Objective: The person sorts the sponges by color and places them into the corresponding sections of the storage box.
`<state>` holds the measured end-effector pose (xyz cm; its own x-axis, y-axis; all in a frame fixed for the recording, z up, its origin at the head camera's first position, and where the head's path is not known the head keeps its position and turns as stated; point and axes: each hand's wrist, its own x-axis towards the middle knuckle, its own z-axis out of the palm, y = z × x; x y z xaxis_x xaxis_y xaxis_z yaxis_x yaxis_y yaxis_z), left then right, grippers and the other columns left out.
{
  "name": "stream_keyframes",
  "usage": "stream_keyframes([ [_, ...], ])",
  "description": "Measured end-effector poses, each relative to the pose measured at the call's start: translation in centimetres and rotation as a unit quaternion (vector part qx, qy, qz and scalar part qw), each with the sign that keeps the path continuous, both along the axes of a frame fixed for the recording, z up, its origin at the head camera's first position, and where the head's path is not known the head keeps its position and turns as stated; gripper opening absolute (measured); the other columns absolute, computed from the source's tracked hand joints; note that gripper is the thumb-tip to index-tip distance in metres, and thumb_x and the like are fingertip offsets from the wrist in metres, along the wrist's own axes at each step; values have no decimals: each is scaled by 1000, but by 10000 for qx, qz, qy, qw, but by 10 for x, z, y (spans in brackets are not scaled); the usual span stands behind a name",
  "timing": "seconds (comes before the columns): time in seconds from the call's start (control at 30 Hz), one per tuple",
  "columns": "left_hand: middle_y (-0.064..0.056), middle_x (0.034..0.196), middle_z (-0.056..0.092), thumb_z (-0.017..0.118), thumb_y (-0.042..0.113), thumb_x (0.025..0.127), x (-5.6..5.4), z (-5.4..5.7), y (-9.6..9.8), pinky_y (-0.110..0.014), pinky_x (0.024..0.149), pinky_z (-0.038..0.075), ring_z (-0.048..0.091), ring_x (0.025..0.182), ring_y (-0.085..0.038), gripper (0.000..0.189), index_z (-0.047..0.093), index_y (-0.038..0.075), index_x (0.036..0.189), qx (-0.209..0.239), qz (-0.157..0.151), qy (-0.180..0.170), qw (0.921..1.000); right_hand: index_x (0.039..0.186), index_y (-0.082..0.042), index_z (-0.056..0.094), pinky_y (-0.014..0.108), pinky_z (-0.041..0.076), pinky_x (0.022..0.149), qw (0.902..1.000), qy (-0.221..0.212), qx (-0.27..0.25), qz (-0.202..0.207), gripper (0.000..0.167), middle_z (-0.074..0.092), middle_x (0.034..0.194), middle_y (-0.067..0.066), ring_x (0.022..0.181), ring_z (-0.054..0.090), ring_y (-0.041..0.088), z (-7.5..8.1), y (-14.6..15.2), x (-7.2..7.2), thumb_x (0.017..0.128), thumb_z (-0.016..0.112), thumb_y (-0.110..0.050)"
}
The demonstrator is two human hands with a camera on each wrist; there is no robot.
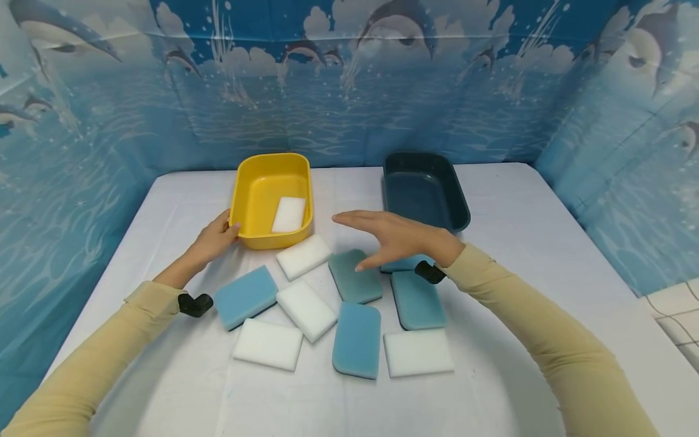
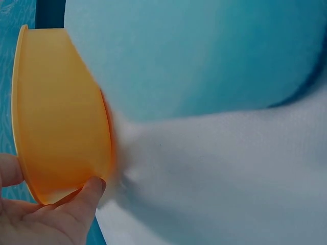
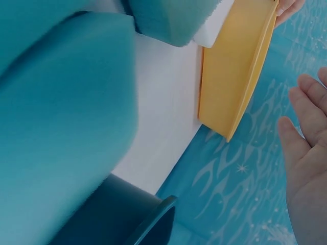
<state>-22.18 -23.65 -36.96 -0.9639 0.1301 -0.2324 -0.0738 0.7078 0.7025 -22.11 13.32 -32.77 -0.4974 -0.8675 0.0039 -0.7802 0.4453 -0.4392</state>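
Observation:
My left hand (image 1: 215, 241) grips the near left corner of a yellow bin (image 1: 262, 241); the left wrist view shows thumb and fingers at the bin's wall (image 2: 61, 117). One white sponge (image 1: 289, 215) lies inside the bin. My right hand (image 1: 401, 235), fingers extended and holding nothing, hovers above a teal sponge (image 1: 355, 277). In the right wrist view its fingers are straight and apart from everything. Beneath the right wrist, a blue sponge (image 1: 406, 263) is partly hidden. Close to the bin's front lies another white sponge (image 1: 303, 256).
A dark blue bin (image 1: 464, 212) stands at the back right, partly behind my right hand. Several white and blue sponges, among them a blue one (image 1: 357, 341) and a white one (image 1: 418, 352), are scattered over the white-covered table (image 1: 519, 376). A dolphin-print curtain (image 1: 349, 121) encloses the back and sides.

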Motion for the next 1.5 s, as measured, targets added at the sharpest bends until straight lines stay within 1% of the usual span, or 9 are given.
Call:
stream_keyframes([
  [0.3, -24, 145, 35, 29, 27, 103, 1, -2, 0, -52, 106, 38, 41, 127, -37, 54, 14, 4, 149, 4, -50, 40, 10000, 150, -16, 23, 44, 32, 114, 9998, -68, -195, -48, 92, 28, 155, 4, 143, 29, 22, 0, 12, 7, 78, 71, -47],
  [0.63, -23, 150, 29, 29, 29, 103, 1, -1, -1, -53, 108, 35, 35, 134, -39, 56, 11, 5, 151, -30, -38, 43, 10000, 150, -16, 25, 44, 32, 114, 9998, -114, -158, -76, 89, 29, 155, 2, 142, 31, 21, -6, 24, 18, 79, 70, -46],
  [0.77, -24, 149, 30, 29, 28, 103, 1, -1, -1, -53, 108, 36, 36, 132, -39, 55, 12, 4, 150, -60, -34, 59, 10000, 149, -17, 26, 47, 33, 113, 9997, -134, -111, -175, 88, 30, 154, 2, 142, 32, 22, -8, 30, 25, 79, 70, -46],
  [0.9, -24, 149, 30, 29, 28, 103, 1, -2, 0, -53, 108, 36, 37, 131, -39, 55, 13, 5, 150, -66, -11, 38, 10000, 149, -17, 27, 48, 33, 113, 9994, -152, -112, -278, 88, 31, 154, 1, 141, 33, 22, -12, 38, 31, 79, 71, -45],
  [1.03, -23, 149, 30, 29, 30, 103, 0, -3, 0, -53, 108, 36, 38, 131, -38, 56, 11, 5, 150, -77, -12, 9, 10000, 149, -16, 28, 46, 34, 112, 9993, -205, -124, -290, 87, 31, 154, 1, 141, 33, 22, -16, 45, 39, 79, 72, -44],
  [1.27, -24, 149, 30, 28, 30, 103, 0, -4, -1, -52, 107, 37, 37, 132, -38, 56, 11, 4, 150, -67, -43, 9, 10000, 149, -19, 27, 46, 34, 112, 9989, -343, 27, -334, 89, 31, 154, 0, 141, 33, 22, -22, 54, 55, 78, 69, -52],
  [1.5, -24, 149, 31, 28, 30, 103, 1, -2, -1, -52, 106, 38, 39, 130, -38, 57, 9, 5, 151, -52, -60, -15, 10000, 149, -20, 27, 47, 35, 111, 9987, -419, 13, -297, 89, 32, 153, -1, 140, 33, 23, -27, 61, 73, 78, 70, -51],
])
